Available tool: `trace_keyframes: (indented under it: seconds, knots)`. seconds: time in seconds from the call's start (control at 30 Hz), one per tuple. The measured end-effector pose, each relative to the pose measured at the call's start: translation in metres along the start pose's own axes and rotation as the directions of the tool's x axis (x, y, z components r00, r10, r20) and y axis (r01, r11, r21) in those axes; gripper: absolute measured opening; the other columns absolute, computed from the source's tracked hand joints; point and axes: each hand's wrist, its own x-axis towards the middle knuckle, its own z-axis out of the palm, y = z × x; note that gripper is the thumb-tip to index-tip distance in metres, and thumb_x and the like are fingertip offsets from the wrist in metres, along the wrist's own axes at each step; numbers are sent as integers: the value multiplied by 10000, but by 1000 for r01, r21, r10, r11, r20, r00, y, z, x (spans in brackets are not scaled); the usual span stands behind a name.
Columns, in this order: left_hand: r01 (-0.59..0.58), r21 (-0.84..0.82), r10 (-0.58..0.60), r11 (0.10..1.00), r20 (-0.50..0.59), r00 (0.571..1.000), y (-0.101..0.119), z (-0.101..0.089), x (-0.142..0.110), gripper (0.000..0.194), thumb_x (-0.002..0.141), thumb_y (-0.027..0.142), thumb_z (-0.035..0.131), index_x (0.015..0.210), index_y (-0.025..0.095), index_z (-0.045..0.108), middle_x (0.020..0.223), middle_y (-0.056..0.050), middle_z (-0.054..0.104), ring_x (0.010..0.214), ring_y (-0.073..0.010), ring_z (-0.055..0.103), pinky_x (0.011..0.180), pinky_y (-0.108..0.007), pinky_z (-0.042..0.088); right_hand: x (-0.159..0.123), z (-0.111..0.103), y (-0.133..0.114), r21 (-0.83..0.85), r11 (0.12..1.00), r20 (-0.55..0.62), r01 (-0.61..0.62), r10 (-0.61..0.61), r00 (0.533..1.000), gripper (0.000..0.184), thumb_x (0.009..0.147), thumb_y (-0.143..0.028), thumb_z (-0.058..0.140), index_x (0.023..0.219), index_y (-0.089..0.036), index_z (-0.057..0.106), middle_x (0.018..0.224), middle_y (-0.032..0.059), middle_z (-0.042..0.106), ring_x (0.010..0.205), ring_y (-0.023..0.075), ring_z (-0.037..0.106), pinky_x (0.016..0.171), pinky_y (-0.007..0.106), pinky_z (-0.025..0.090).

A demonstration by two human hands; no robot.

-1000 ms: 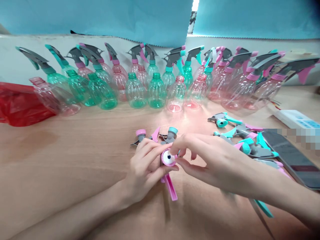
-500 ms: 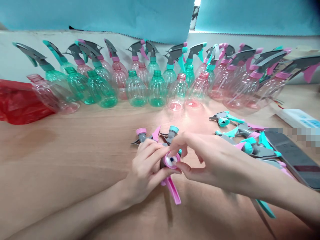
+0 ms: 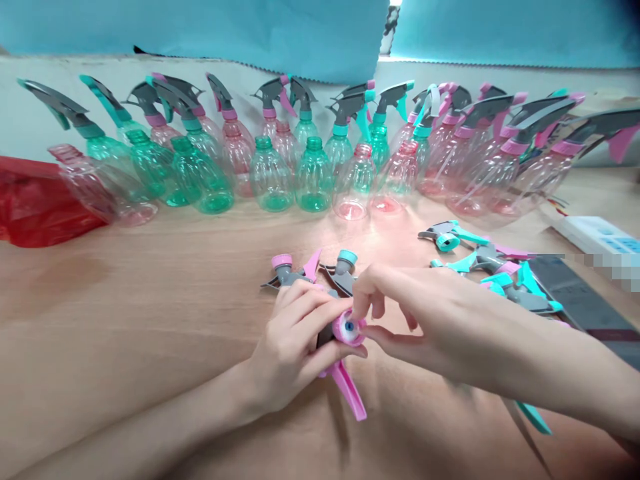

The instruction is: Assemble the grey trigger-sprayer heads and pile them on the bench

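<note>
My left hand [image 3: 293,340] is wrapped round a grey and pink trigger spray head [image 3: 351,393], its pink trigger pointing down towards me. The open end of the pink collar faces up, showing a white inside with a dark hole in the middle. At the collar's rim, the thumb and forefinger of my right hand [image 3: 415,307] close on it from the right; any small part between those fingertips is hidden. Just beyond my left hand lie a spray head with a pink collar [image 3: 281,261] and another with a teal collar [image 3: 347,259].
Along the wall stand pink and green bottles [image 3: 314,177], several topped with spray heads [image 3: 273,93]. More loose spray heads [image 3: 447,240] lie at right beside a dark flat device [image 3: 575,300] and a white power strip [image 3: 605,240]. A red bag [image 3: 45,203] lies far left.
The spray head has shifted slightly right and towards me, and its collar is tilted more. My right hand has moved a little to the right with it.
</note>
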Motion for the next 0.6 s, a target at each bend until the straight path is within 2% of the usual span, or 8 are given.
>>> trace_keyframes:
  seconds: [0.13, 0.3, 0.37, 0.5, 0.6]
  knots:
    - [59, -113, -47, 992, 109, 993, 4, -1, 2, 100, 851, 252, 609, 830, 156, 594, 806, -33, 561, 795, -175, 456, 735, -306, 428, -1, 0, 0, -26, 999, 31, 47, -47, 998, 94, 833, -145, 531, 892, -214, 506, 754, -13, 597, 627, 123, 534, 511, 234, 315]
    - [162, -212, -108, 964, 247, 963, 5, -3, 5, 187, 889, 293, 549, 753, 177, 606, 779, -18, 549, 817, -175, 465, 726, -281, 429, 4, 2, 1, 95, 988, -12, 123, -123, 992, 94, 866, -122, 507, 844, -213, 499, 728, -45, 592, 617, 90, 522, 527, 210, 328]
    - [185, -221, -123, 958, 266, 956, 5, -5, 7, 213, 896, 303, 535, 737, 184, 612, 780, -18, 551, 827, -180, 462, 731, -286, 426, 5, 0, 2, 113, 985, -21, 131, -130, 991, 109, 869, -111, 505, 829, -212, 515, 749, -47, 605, 638, 83, 532, 549, 201, 338]
    - [176, -227, -113, 958, 266, 957, 2, -7, 9, 188, 903, 301, 523, 797, 184, 624, 828, -23, 563, 828, -179, 449, 760, -300, 422, 5, -8, 4, 44, 992, 52, 116, -119, 992, 152, 864, -92, 508, 872, -228, 574, 797, -31, 619, 688, 106, 546, 576, 222, 338]
    - [170, -242, -97, 955, 289, 952, 1, -8, 9, 206, 909, 274, 514, 762, 188, 629, 852, -28, 561, 845, -180, 449, 774, -299, 419, 5, -9, 4, 10, 984, 73, 176, -177, 982, 171, 877, -94, 485, 854, -217, 601, 759, -18, 599, 673, 115, 514, 581, 237, 323]
